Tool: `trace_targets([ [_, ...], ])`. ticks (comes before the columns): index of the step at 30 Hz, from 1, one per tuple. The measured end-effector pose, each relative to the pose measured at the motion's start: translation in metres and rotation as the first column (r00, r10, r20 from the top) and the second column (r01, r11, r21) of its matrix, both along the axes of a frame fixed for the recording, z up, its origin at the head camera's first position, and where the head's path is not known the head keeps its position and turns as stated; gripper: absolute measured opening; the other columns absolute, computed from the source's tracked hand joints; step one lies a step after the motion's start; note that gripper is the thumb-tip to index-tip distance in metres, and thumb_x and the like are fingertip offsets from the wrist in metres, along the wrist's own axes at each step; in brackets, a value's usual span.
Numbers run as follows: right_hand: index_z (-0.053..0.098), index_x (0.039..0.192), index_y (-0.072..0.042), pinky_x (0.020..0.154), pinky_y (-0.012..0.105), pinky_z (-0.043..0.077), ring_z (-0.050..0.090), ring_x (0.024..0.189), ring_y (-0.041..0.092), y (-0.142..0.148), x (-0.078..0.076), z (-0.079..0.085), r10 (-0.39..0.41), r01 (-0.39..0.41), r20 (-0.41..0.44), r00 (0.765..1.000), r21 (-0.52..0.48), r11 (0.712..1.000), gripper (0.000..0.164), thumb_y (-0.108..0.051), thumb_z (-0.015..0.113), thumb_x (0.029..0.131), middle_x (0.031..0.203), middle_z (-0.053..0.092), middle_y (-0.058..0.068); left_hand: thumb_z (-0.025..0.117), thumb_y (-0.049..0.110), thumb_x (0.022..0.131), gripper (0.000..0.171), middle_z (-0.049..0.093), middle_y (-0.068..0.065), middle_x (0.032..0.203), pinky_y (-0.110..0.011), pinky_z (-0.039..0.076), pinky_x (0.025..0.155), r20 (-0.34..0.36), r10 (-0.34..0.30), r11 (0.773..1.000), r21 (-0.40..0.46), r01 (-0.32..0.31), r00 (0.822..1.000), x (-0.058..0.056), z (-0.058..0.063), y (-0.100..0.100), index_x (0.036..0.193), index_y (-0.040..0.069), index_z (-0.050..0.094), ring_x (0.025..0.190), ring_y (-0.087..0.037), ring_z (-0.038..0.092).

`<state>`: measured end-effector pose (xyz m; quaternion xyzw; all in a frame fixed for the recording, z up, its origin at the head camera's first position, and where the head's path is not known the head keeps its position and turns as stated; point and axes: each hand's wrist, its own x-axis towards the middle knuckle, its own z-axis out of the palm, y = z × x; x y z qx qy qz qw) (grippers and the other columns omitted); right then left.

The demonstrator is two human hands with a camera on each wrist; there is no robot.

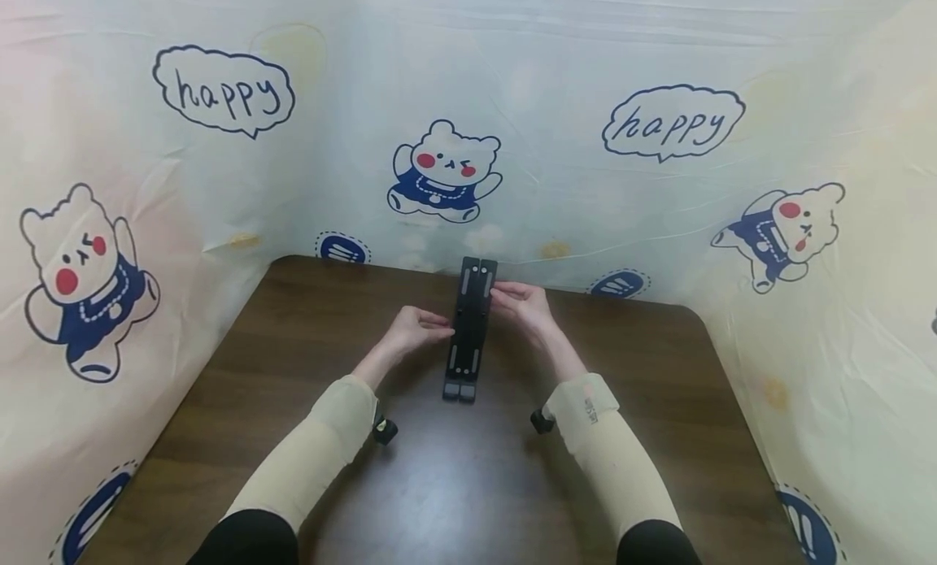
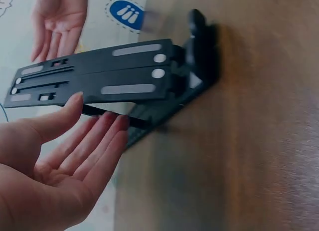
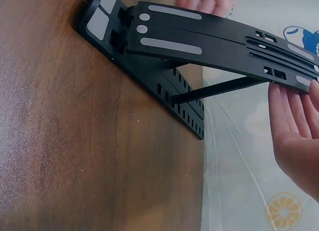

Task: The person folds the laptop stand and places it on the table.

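A black folding laptop stand (image 1: 471,329) with grey pads stands on the wooden table, its upper panel (image 2: 94,74) raised at a slant above the base (image 3: 149,84). A strut (image 3: 224,90) runs between base and panel. My left hand (image 1: 416,331) is at the stand's left side, thumb tip at the panel's edge and fairly straight fingers (image 2: 99,143) by the strut below. On the right side, my right hand (image 1: 523,305) holds the panel's edge near its raised end, with fingers (image 3: 289,109) below and thumb against the edge.
The brown table (image 1: 293,435) has rounded back corners. A pale cloth (image 1: 556,53) printed with bears and "happy" bubbles hangs behind it and along both sides. Dark wrist cameras (image 1: 384,429) sit on the inner side of both forearms.
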<state>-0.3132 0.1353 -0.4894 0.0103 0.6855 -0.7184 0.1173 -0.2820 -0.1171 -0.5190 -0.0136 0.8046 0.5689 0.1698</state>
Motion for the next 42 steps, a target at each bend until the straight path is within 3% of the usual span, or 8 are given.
trace_targets([
  [7,0.067,0.139,0.007,0.121,0.054,0.052,0.080,0.092,0.009,-0.003,0.000,0.001,-0.022,0.022,-0.016,1.000,0.002,1.000,0.035,-0.008,0.070,0.108,0.124,0.080,0.017,0.080,0.014,0.102,0.028,0.083,-0.019,0.120,-0.040,0.066,0.100,0.055,-0.084,0.996,-0.023,0.085,0.995,0.013,-0.025,0.000,0.125,-0.002,0.079,0.108,-0.026,0.082],
  [12,0.071,0.133,0.006,0.116,0.052,0.057,0.081,0.087,0.008,-0.004,0.000,0.001,-0.055,0.055,-0.035,0.998,0.015,0.998,0.031,-0.009,0.073,0.106,0.108,0.083,0.006,0.081,0.011,0.100,0.030,0.084,-0.019,0.114,-0.042,0.066,0.101,0.030,-0.113,0.991,-0.070,0.115,0.993,0.019,-0.036,0.003,0.124,-0.005,0.078,0.106,-0.028,0.084],
  [17,0.074,0.129,0.006,0.109,0.045,0.061,0.082,0.086,0.009,-0.001,0.000,-0.001,-0.058,0.059,-0.038,0.998,0.018,0.998,0.027,-0.009,0.074,0.106,0.101,0.084,0.001,0.082,0.007,0.098,0.025,0.085,-0.020,0.111,-0.041,0.066,0.099,0.002,-0.083,0.993,-0.088,0.083,0.997,0.019,-0.041,0.006,0.119,-0.005,0.079,0.105,-0.029,0.084],
  [23,0.075,0.125,0.007,0.109,0.050,0.060,0.083,0.083,0.010,0.001,0.002,0.000,-0.079,0.079,-0.036,0.996,0.010,0.997,0.025,-0.007,0.075,0.104,0.097,0.085,0.003,0.079,0.000,0.098,0.020,0.085,-0.020,0.107,-0.037,0.067,0.094,-0.022,-0.068,0.995,-0.077,0.066,0.997,0.019,-0.045,0.008,0.116,-0.008,0.078,0.103,-0.030,0.085],
  [28,0.077,0.121,0.009,0.107,0.056,0.058,0.083,0.078,0.011,-0.003,0.006,0.000,-0.155,0.154,-0.044,0.987,-0.017,0.988,0.022,-0.003,0.077,0.102,0.095,0.083,0.004,0.081,-0.002,0.096,0.020,0.084,-0.022,0.110,-0.040,0.067,0.097,-0.075,-0.070,0.994,-0.089,0.064,0.995,0.020,-0.046,0.010,0.114,-0.008,0.079,0.105,-0.033,0.084],
  [32,0.078,0.116,0.009,0.094,0.048,0.066,0.082,0.074,0.011,-0.009,0.012,-0.001,-0.241,0.239,-0.055,0.969,-0.042,0.970,0.019,0.000,0.079,0.099,0.094,0.084,0.006,0.081,-0.002,0.096,0.022,0.083,-0.024,0.115,-0.042,0.065,0.101,-0.118,-0.045,0.995,-0.097,0.034,0.992,0.020,-0.048,0.011,0.117,-0.008,0.079,0.111,-0.035,0.082],
  [35,0.078,0.115,0.010,0.088,0.043,0.068,0.081,0.072,0.010,-0.012,0.015,-0.001,-0.292,0.288,-0.059,0.955,-0.064,0.955,0.019,0.002,0.079,0.098,0.093,0.084,0.007,0.079,-0.002,0.097,0.025,0.082,-0.026,0.117,-0.040,0.065,0.101,-0.119,-0.027,0.996,-0.082,0.017,0.993,0.020,-0.051,0.011,0.121,-0.009,0.078,0.113,-0.035,0.081],
  [42,0.080,0.112,0.009,0.090,0.045,0.067,0.081,0.071,0.009,-0.017,0.023,-0.002,-0.360,0.354,-0.061,0.931,-0.091,0.931,0.016,0.002,0.080,0.097,0.092,0.084,0.008,0.078,0.001,0.099,0.027,0.081,-0.026,0.122,-0.043,0.063,0.107,-0.108,0.000,0.997,-0.081,-0.009,0.994,0.019,-0.052,0.010,0.124,-0.008,0.078,0.119,-0.038,0.078],
])
